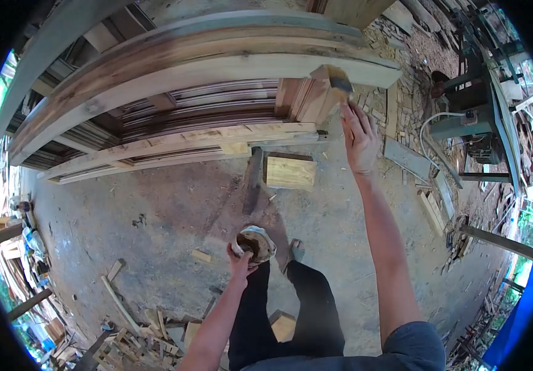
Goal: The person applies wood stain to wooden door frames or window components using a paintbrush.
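Observation:
My right hand is closed around the handle of a wide paintbrush. The brush head lies over the right end of a long pale wooden beam; its bristles seem to meet the wood there. Low in front of my legs, my left hand grips the rim of a small whitish tub with brown stuff inside. Below the beam, slatted wooden frames are stacked, darker brown in their inner parts.
A squared wood block rests on the concrete floor under the stack. On the right stands a green machine with a motor and cable. Wood scraps litter the lower left, and more offcuts lie near the machine. My bare foot shows beside the tub.

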Motion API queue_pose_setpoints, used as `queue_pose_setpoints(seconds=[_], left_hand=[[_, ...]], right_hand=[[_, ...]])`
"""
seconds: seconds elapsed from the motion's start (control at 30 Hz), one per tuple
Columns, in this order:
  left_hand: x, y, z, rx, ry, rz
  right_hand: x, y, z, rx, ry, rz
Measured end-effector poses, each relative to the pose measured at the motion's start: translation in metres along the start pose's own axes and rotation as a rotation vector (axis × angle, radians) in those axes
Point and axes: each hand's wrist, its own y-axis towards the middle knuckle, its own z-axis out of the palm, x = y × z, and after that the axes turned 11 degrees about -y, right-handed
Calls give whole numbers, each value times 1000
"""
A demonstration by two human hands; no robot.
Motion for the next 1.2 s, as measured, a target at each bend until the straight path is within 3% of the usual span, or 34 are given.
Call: queue_pose_setpoints(seconds=[0.07, 0.17, 0.23, 0.4, 0.5, 0.6, 0.67, 0.7, 0.77, 0.83, 0.93, 0.97, 1.03, 1.1, 1.17, 1.2], left_hand=[[-3, 25, 15, 78, -105, 9], [7, 79, 41, 165, -193, 32], [1, 106, 68, 153, -259, 31], [-15, 174, 110, 292, -384, 32], [-36, 198, 126, 401, -460, 161], [-57, 203, 136, 494, -563, 157], [-68, 190, 141, 577, -532, 261], [-72, 181, 143, 626, -493, 331], [-81, 174, 140, 679, -442, 411], [-93, 176, 137, 794, -578, 202], [-101, 182, 139, 789, -615, 254], [-101, 179, 139, 735, -598, 310], [-108, 178, 135, 815, -671, 236], [-110, 168, 136, 910, -751, 157], [-109, 161, 140, 843, -736, 177], [-108, 163, 143, 817, -715, 208]], right_hand=[[-8, -7, 30, -74, -43, -47], [-19, -62, 80, 4, -111, -95], [-27, -105, 118, 192, -72, -194], [-36, -129, 162, 253, -35, -228], [-26, -82, 122, 60, -171, -294], [-33, -56, 101, -158, -145, -254], [-33, -41, 94, -464, -147, -262], [-33, -44, 94, -504, -151, -272], [-38, -66, 115, -389, -321, -273], [-57, -105, 149, -173, -468, -351], [-69, -160, 177, 112, -469, -453], [-67, -152, 171, 93, -484, -477], [-63, -161, 166, 198, -370, -412], [-98, -150, 182, 373, -741, -291], [-86, -104, 126, 124, -277, -169], [-91, -86, 112, 0, -225, -176]])
